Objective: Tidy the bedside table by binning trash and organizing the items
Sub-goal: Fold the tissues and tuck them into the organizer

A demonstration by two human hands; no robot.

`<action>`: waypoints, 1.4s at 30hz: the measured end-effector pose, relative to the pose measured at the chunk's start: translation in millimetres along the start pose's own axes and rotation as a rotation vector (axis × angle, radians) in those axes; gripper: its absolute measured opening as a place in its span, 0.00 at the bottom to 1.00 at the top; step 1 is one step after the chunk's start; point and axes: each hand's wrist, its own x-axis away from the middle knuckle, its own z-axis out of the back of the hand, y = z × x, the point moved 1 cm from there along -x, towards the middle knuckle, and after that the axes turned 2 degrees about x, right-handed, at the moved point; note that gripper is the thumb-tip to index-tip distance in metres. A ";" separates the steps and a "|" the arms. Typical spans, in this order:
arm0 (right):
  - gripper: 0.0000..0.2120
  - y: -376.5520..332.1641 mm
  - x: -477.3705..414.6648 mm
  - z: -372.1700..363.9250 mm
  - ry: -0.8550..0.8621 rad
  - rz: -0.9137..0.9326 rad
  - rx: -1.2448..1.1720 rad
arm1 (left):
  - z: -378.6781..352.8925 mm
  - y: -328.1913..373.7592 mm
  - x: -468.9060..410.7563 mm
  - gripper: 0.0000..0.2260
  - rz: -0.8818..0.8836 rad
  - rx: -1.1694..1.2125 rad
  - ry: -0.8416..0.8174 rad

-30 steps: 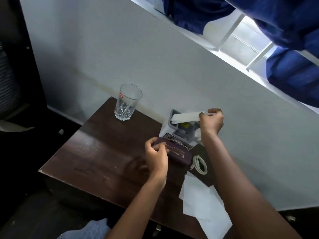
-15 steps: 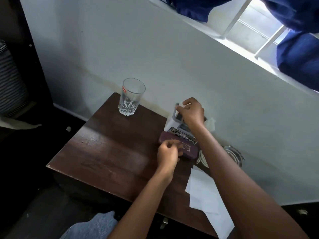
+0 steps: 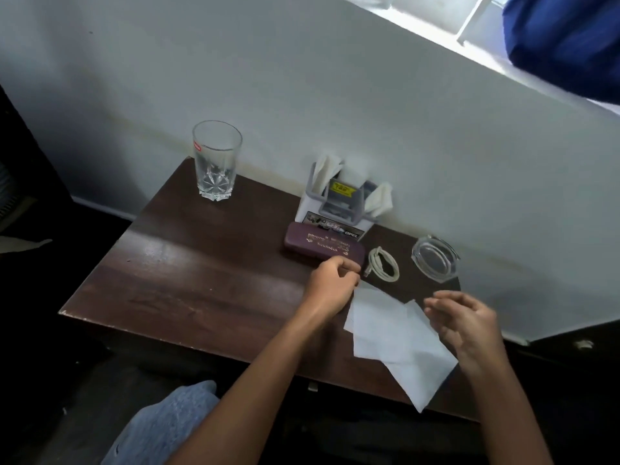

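Hovering our right hand (image 3: 466, 325), fingers (image 3: 444, 302) slack and empty, over the white paper sheets (image 3: 392, 333) overhanging the dark wooden tabletop (image 3: 201, 280), we likely intend gathering them; whether our curled left hand (image 3: 330, 285) holds anything is unclear.

On the table (image 3: 201, 280), the glass (image 3: 217, 161) is placed upper left of centre. The organizer (image 3: 335, 203) is set at centre, with the case (image 3: 323, 246) directly below it. The cable (image 3: 384, 264) and the ashtray (image 3: 435, 259) are positioned rightward, with the papers (image 3: 396, 333) beneath.

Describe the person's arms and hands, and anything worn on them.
Both forearms are bare to the frame edge, and no sleeves show. The left hand and right hand wear no gloves, and no watch, bracelet or ring is visible.
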 end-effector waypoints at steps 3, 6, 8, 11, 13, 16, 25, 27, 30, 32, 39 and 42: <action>0.05 22.1 -12.0 13.3 0.055 -0.027 0.080 | -8.7 -0.7 2.6 0.09 -0.059 -0.131 -0.011; 0.05 36.1 -32.8 19.6 0.097 0.023 0.240 | -15.5 -3.5 8.6 0.10 -0.158 -0.326 -0.012; 0.05 42.2 -43.2 20.5 0.085 0.093 0.382 | -23.0 -7.1 13.8 0.11 -0.269 -0.516 -0.014; 0.06 51.1 -44.4 13.2 0.005 0.215 0.587 | -32.3 -15.2 14.9 0.14 -0.385 -0.790 0.016; 0.06 58.1 -43.4 4.3 0.000 0.287 0.695 | -32.8 -19.9 11.7 0.15 -0.366 -0.866 0.083; 0.09 62.3 -46.4 -6.6 0.051 0.372 0.772 | -31.5 -25.6 9.1 0.17 -0.334 -0.946 0.130; 0.24 43.9 -36.9 -26.5 -0.020 0.323 0.533 | -27.9 -30.2 6.9 0.16 -0.318 -0.951 0.092; 0.25 36.4 -32.6 -28.7 -0.081 0.307 0.470 | -27.1 -30.4 7.4 0.16 -0.330 -0.943 0.089; 0.08 36.7 -28.9 -31.2 -0.146 0.290 0.476 | -23.9 -31.7 3.7 0.16 -0.305 -0.828 0.082; 0.03 37.0 -28.4 -30.0 -0.142 0.275 0.411 | -19.3 -29.3 -0.6 0.14 -0.275 -0.606 0.120; 0.12 7.8 -19.7 -16.9 -0.389 0.101 -0.156 | -3.3 -4.1 -4.8 0.09 -0.055 0.211 0.189; 0.10 1.7 -14.0 -18.8 -0.481 0.059 -0.260 | -7.6 -0.3 -0.6 0.16 0.061 0.404 0.021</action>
